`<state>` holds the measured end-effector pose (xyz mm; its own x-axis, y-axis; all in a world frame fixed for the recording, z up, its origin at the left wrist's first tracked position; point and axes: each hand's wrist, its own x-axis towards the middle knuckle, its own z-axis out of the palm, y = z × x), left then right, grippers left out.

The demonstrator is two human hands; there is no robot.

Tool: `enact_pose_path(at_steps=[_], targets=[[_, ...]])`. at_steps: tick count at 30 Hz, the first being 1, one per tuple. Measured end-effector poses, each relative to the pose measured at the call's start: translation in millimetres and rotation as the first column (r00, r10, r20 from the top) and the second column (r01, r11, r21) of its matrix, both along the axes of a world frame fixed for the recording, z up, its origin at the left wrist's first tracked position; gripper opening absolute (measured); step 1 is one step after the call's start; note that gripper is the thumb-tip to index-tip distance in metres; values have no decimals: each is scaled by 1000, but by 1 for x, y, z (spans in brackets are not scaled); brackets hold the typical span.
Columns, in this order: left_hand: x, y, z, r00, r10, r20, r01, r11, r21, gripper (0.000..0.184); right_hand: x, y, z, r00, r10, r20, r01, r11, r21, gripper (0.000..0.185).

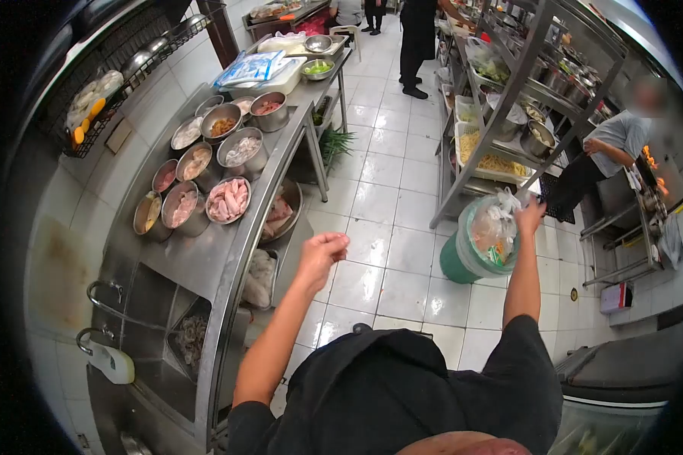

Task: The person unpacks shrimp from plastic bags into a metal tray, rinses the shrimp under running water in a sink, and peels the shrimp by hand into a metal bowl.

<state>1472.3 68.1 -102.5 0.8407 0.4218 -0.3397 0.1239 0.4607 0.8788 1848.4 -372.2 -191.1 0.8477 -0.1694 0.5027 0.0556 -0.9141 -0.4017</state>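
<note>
My right hand reaches out over a green trash bin on the floor, its fingers closed on a clear plastic bag. The bag bunches upward at the bin's mouth, above mixed waste. My left hand hangs in the air over the floor, right of the steel counter. Its fingers are curled in against the thumb, and I see nothing in them.
Several steel pots of raw meat, among them a pot of pink pieces, stand on the counter beside a sink. A metal shelf rack rises behind the bin. A person stands at right near flames; another person is farther back.
</note>
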Motion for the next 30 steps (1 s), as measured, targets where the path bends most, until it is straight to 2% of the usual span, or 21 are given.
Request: enact_pose_path(at_steps=[1,2,3,4,6,7,8,10,12,15,18,20,22,24,26,30], targets=[[-3,9,5,999,44,17,-44,999,-6,18,18,-35,-80,955,-68,-288,13,982,-191,45],[-8,17,9,995,91,27,-92,996,9,17,-31,-22,-70,924,-161,-347,141,987,-83,45],[-13,29,13,990,128,56,-128,992,11,16,-53,-16,-80,881,-181,-436,217,976,34,36],[-21,37,14,985,159,74,-160,987,7,16,-76,-10,-89,886,-166,-432,203,978,41,30],[-41,48,13,975,219,45,-218,976,-26,14,-92,-16,-169,895,-179,-408,246,962,117,29],[-49,55,8,972,230,37,-229,973,-42,15,-110,-3,-175,876,-148,-460,229,965,125,27],[-61,61,0,968,251,26,-249,967,-60,16,-132,19,-183,852,-111,-511,205,970,131,25],[-88,73,-17,953,302,7,-300,950,-90,19,-164,56,-198,828,119,-548,-1,978,210,23],[-120,81,-29,942,336,17,-333,937,-103,20,-190,102,-204,730,246,-638,-44,948,315,20],[-174,92,-35,903,431,6,-427,897,-117,21,-220,179,-205,614,507,-605,-241,850,468,14],[-232,107,-40,843,538,-5,-534,836,-129,19,-273,271,-143,344,741,-577,-204,659,724,18],[-275,119,-42,814,580,16,-575,810,-118,19,-303,328,-117,278,786,-553,-308,618,724,19],[-322,130,-45,777,630,10,-626,773,-104,16,-329,379,-98,181,877,-446,-406,479,778,16],[-366,133,-43,732,681,-17,-679,729,-82,13,-384,431,-48,132,921,-366,-445,385,809,14],[-410,134,-43,681,731,-41,-732,677,-73,14,-426,476,-20,42,933,-357,-505,328,798,16],[-491,133,-51,588,805,-86,-809,587,-39,15,-517,559,22,-202,929,-309,-593,136,794,17]])
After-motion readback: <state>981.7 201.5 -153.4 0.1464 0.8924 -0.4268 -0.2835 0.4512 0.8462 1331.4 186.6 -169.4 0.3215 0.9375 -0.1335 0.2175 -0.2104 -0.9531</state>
